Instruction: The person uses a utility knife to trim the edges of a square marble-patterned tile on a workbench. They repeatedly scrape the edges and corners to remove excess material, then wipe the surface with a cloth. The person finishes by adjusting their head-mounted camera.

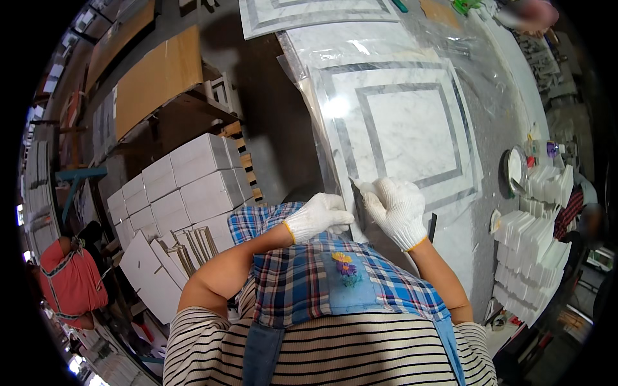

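In a white knit glove with a yellow cuff, my left hand is closed at the near left edge of the worktable. Its fingertips meet a narrow white strip along that edge. My right hand, gloved the same way, is closed over the near left corner of a marble panel. A small pale tip shows at its thumb; what the fingers grip cannot be made out. Grey bands form square frames on the white panel. Transparent plastic film lies under and beyond it.
Another banded marble panel lies farther off. White stacked pieces and a round dish stand at right. White boxes sit on a pallet at left, near a brown board. A person in red is at far left.
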Available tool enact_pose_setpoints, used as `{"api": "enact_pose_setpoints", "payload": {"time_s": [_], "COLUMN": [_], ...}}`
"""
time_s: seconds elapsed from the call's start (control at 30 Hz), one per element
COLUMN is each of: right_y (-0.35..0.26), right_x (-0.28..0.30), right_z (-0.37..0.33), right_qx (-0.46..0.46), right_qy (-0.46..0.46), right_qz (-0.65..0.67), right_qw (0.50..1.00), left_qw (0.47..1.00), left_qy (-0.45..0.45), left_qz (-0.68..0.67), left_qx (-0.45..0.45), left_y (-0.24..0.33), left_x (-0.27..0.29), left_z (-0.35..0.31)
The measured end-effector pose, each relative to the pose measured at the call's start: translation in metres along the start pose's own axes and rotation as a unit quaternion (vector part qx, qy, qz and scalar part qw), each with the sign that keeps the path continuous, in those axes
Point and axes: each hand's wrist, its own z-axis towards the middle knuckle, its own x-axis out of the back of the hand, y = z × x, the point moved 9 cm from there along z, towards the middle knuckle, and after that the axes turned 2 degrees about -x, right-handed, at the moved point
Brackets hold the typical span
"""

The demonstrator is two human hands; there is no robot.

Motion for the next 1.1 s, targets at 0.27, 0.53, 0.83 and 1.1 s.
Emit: {"api": "enact_pose_setpoints", "payload": {"time_s": [0.27,0.53,0.83,1.1], "right_y": [0.002,0.003,0.001,-0.001], "right_x": [0.0,0.002,0.006,0.008], "right_z": [-0.009,-0.02,-0.028,-0.037], "right_qx": [-0.003,-0.009,-0.006,0.005], "right_qy": [-0.002,-0.024,-0.026,-0.009], "right_qz": [0.011,0.007,0.013,0.022], "right_qw": [1.0,1.0,1.0,1.0], "left_qw": [1.0,1.0,1.0,0.999], "left_qy": [0.009,0.002,0.005,0.016], "left_qz": [0.0,-0.024,-0.011,-0.034], "left_qx": [-0.007,-0.012,-0.008,-0.011], "left_y": [0.001,-0.001,-0.001,-0.003], "left_x": [-0.001,-0.003,-0.002,-0.003], "left_z": [-0.001,0.001,0.0,0.001]}}
